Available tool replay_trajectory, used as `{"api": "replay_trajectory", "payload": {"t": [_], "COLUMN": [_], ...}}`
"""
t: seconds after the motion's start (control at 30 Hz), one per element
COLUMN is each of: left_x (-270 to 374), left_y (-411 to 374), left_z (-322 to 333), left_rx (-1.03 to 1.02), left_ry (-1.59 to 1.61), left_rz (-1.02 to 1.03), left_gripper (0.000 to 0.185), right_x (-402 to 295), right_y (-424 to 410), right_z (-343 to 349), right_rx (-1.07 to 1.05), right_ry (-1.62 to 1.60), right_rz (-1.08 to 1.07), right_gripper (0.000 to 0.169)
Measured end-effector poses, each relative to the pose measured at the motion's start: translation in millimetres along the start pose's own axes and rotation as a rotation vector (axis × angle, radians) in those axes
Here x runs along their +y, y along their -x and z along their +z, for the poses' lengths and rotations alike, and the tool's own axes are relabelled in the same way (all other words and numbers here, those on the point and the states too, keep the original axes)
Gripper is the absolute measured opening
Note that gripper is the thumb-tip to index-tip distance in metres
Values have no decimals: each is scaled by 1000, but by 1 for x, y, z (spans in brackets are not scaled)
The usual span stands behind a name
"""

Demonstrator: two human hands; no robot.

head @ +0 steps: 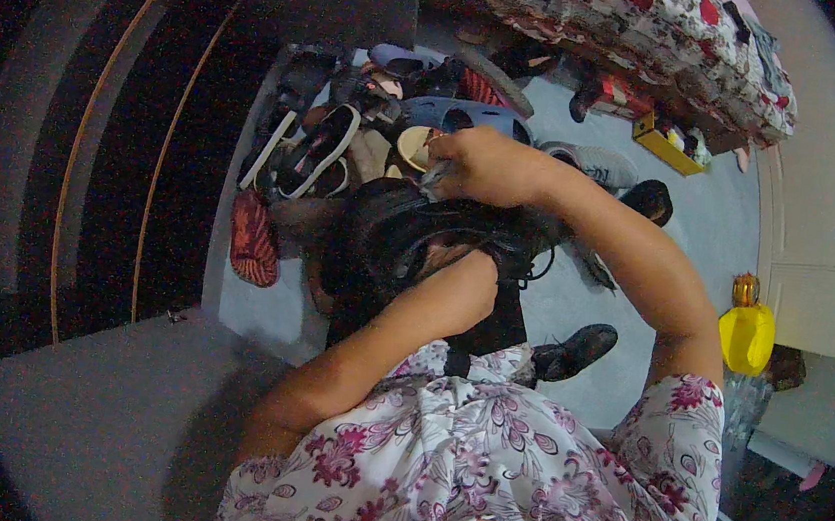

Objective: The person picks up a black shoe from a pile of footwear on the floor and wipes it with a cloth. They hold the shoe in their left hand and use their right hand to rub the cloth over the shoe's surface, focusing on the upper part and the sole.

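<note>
A black shoe with laces (391, 220) lies over my lap, dark and partly blurred. My left hand (460, 287) reaches against its near side, fingers bent and largely hidden by the black material. Over the far side, my right hand (487, 165) pinches a greyish, crumpled piece, perhaps cloth or plastic (437, 178). Just beyond that hand is a cream-coloured round item (415, 147), partly covered by the fingers. Black cloth (505, 325) lies beneath the dark item, near my patterned top.
Many shoes crowd the pale floor ahead, among them a white-edged shoe (330, 150), a blue clog (469, 115) and a grey sneaker (596, 165). A black shoe (576, 353) sits near my right side. Rightward are a yellow container (747, 339) and a yellow box (666, 147).
</note>
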State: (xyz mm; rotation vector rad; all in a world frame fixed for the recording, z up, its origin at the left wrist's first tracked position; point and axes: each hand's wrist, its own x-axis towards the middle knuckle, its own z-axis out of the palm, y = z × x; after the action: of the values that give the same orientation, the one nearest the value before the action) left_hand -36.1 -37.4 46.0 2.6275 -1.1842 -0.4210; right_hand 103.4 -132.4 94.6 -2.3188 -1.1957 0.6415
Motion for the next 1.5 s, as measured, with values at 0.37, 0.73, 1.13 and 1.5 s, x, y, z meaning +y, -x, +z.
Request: {"api": "replay_trajectory", "payload": {"t": [0.37,0.73,1.13,1.5], "left_x": [-3,9,-15,-21], "left_y": [2,7,-7,-13], "left_z": [-12,-26,-30,-65], "left_rx": [21,142,160,46], "left_ry": [262,492,631,1098], "left_rz": [-103,-375,-457,-539], "left_gripper": [21,20,29,31], "right_x": [62,106,115,91], "right_y": [77,150,149,156], "right_z": [-23,8,73,88], "right_rx": [215,489,997,1193], "right_ry": [16,-678,-816,-857], "right_rz": [273,487,525,613], "right_gripper": [32,25,22,22]}}
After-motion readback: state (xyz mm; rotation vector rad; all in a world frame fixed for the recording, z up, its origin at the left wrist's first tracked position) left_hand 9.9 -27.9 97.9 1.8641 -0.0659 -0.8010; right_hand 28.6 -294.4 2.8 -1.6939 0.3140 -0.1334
